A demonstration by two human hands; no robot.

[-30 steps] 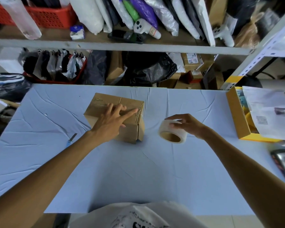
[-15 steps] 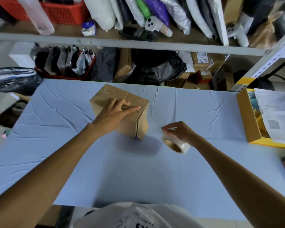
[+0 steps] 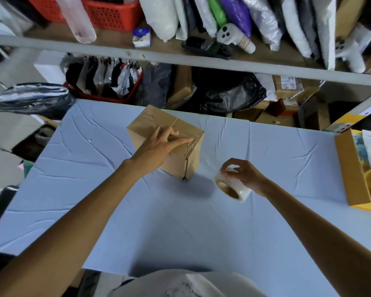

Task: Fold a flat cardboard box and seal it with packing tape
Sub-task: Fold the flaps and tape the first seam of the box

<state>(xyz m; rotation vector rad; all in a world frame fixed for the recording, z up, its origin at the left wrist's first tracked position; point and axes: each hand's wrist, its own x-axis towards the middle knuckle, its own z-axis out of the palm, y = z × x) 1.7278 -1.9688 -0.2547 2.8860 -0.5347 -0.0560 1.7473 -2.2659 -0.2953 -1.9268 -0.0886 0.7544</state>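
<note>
A small brown cardboard box (image 3: pixel 150 121) stands folded on the light blue table (image 3: pixel 180 221), turned so one corner points toward me. My left hand (image 3: pixel 159 144) lies flat on its top, fingers stretched to the right along clear tape over the seam. To the right of the box, my right hand (image 3: pixel 242 174) grips a roll of clear packing tape (image 3: pixel 234 188) held low over the table. A faint strip of tape seems to run from the roll up to the box's right end.
A yellow-edged open carton (image 3: pixel 351 172) with papers sits at the table's right edge. Behind the table, shelves hold red baskets (image 3: pixel 109 13), bagged goods, black bags (image 3: pixel 229 91) and brown parcels. A dark bag (image 3: pixel 30 97) lies at the far left.
The tape roll has dropped down and toward me, away from the box's right end. The left hand stays pressed on the box top. The view has shifted, so the box appears turned.
</note>
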